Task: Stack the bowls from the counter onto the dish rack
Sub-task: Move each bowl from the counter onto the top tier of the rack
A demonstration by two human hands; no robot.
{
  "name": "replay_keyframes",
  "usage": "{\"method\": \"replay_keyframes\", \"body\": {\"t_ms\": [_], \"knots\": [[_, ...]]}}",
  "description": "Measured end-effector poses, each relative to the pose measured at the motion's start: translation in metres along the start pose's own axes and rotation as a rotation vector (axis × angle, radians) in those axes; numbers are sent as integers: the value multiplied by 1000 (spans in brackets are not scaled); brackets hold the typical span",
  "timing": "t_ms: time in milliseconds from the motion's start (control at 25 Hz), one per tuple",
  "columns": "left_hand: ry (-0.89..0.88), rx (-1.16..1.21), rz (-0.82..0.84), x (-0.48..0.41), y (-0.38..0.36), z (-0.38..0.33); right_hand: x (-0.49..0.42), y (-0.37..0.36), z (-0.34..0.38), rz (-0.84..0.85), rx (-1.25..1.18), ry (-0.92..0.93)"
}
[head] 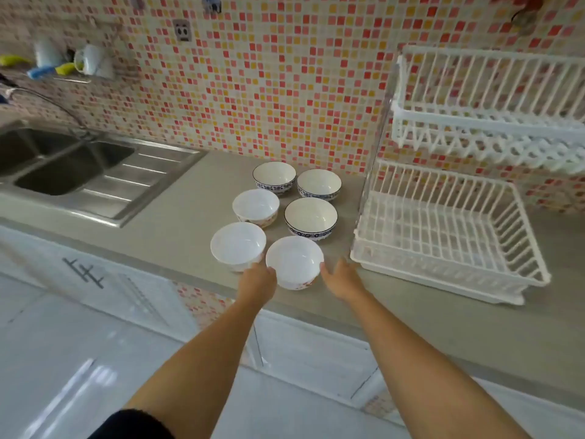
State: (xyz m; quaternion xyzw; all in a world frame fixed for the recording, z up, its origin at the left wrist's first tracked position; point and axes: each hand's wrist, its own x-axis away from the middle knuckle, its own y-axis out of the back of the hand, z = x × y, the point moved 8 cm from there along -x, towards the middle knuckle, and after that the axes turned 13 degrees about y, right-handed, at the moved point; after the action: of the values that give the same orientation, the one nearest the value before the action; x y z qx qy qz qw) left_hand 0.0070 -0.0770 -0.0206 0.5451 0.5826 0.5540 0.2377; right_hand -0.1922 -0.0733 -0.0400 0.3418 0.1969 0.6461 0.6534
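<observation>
Left hand (258, 280), right hand (340, 278), both outstretched, open

bare forearms, black left sleeve (133, 423)

Three plain white bowls (294, 261), three blue-rimmed bowls (310, 218), one dish rack (449, 236), two hands (257, 283)

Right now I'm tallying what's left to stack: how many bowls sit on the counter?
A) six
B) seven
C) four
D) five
A: six bowls stand on the counter in three pairs, none yet in the dish rack; both hands flank the nearest bowl.
</observation>
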Motion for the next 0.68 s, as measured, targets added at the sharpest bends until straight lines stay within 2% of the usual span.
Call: {"method": "replay_keyframes", "body": {"t_ms": [120,160,240,320,400,440,560,680], "knots": [[74,77,90,-33,-26,6,-23,-28,-13,42,-81,-142],[133,218,122,-41,-32,10,-30,-35,-18,36,-109,-159],[188,396,182,-53,-43,7,-42,-49,-23,48,-122,-150],[191,442,239,-59,-51,1,-49,-54,-25,41,-107,-133],[176,516,265,-56,-47,-2,-40,-40,-11,-40,-133,-108],[156,568,269,-57,-42,-2,-34,-29,1,-78,-125,-79],[36,602,129,-59,8,-15,-24,7,44,-183,-71,78],[-194,740,39,-50,83,-49,-14,69,103,-424,-38,288]]}}
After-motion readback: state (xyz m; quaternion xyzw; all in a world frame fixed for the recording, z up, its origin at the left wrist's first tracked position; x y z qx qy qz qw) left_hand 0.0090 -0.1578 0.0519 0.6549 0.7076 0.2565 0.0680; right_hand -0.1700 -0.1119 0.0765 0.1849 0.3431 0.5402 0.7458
